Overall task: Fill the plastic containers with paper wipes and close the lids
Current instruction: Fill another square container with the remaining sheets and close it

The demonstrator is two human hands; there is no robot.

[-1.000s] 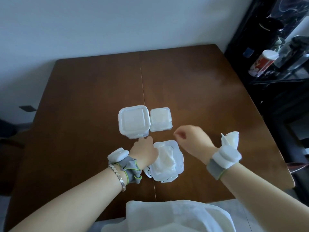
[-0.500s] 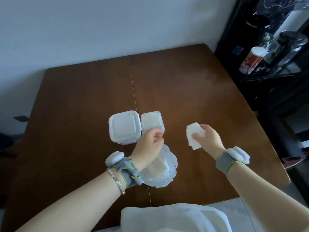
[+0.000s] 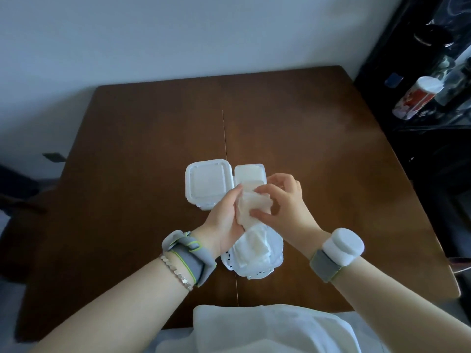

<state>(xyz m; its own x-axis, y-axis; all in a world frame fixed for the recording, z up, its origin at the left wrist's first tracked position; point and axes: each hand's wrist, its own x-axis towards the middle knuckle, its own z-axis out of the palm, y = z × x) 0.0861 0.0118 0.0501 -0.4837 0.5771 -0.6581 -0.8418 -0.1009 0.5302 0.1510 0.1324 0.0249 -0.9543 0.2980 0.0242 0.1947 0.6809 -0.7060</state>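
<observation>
Brown and glossy, a square wooden table [image 3: 127,174] stands against a pale wall [image 3: 178,34], with a thin seam [image 3: 224,138] running down its middle. Near the centre, a square translucent white plastic container with its clip lid on [image 3: 207,183] sits just left of the seam. Touching its right side is a smaller square white plastic container without a lid [image 3: 249,170]; its inside looks pale, and what lies in it cannot be told.

Both hands meet just in front of these two boxes, around a folded white paper wipe [image 3: 251,208]. The left hand [image 3: 224,221] curls round the wipe's left side from below, while the right hand [image 3: 286,200] pinches its right edge between thumb and bent fingers. The wipe is held up above the table, over the near edge of the lidless container.

Below the hands, close to the person, a flat white plastic tray with a dotted, wavy rim [image 3: 276,257] lies across the seam and bears a loose pile of white paper wipes [image 3: 254,247].

The left wrist wears a grey strap edged in lime green [image 3: 190,256] and a silver chain bracelet [image 3: 175,272]; the right wrist wears a grey strap with a rounded white module [image 3: 344,247]. White cloth [image 3: 267,327] fills the bottom of the view. At the right, a dark shelf unit [image 3: 420,161] holds a red-and-white canister with a white cap [image 3: 415,98].
</observation>
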